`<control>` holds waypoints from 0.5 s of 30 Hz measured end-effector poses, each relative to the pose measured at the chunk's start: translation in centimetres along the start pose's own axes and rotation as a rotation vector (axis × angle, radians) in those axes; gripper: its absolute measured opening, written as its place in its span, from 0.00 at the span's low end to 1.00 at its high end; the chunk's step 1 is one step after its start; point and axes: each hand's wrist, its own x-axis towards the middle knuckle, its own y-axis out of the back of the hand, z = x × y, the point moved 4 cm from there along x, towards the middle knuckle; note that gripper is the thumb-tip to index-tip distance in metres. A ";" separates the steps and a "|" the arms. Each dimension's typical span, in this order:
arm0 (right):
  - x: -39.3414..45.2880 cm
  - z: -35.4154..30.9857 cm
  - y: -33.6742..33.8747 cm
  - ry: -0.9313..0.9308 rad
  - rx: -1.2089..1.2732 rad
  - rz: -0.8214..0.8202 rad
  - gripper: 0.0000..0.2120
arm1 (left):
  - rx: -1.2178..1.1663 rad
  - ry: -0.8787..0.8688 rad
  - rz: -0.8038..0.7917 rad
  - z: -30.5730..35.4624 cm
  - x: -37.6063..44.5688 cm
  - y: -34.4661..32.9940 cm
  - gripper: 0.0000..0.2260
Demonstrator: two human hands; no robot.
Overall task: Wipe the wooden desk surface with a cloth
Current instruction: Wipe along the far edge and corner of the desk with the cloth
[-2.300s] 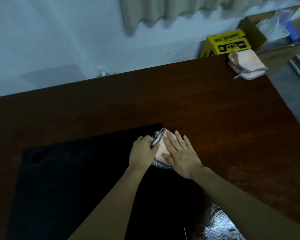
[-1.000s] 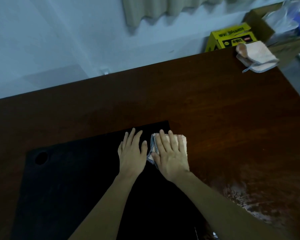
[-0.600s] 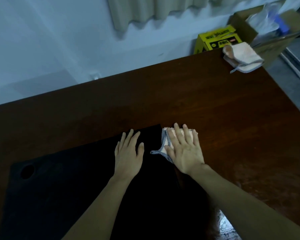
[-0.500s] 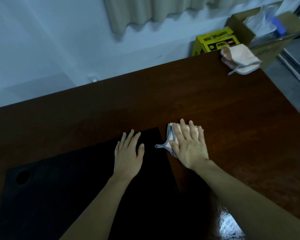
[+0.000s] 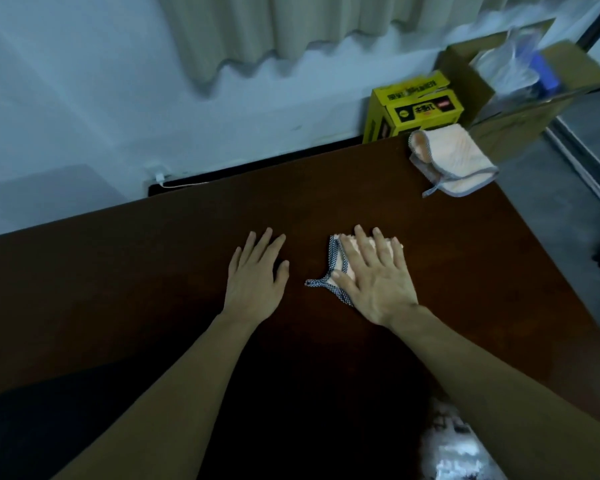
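The cloth lies flat on the wooden desk, a little right of the middle of the surface, and most of it is hidden under my right hand. It is a pale peach cloth with a dark dotted border, and one corner of that border trails out to the left of my thumb as a thin tail on the wood. My right hand presses down on it palm first, with the fingers straight and only slightly fanned, their tips reaching to the cloth's far edge; the thumb lies along the bordered side nearest my other hand. Nothing is curled or pinched here: I hold the cloth by flat pressure alone. My left hand rests just beside it, apart from the cloth's tail, palm down on the bare wood with the fingers straight, loosely spread, and holding nothing. Both forearms stretch forward from the near edge. Nearer to me, a black mat covers the lower part of the desk, under my arms. At the far right corner a second cloth of the same peach colour, with a grey border, lies folded, partly over the desk's edge. Behind it stand a yellow box and an open cardboard box against the pale wall, with a curtain hanging above.
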 end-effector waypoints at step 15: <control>16.1 6.0 4.9 0.004 -0.029 0.058 0.32 | 0.139 0.047 0.102 -1.8 6.5 -0.5 0.26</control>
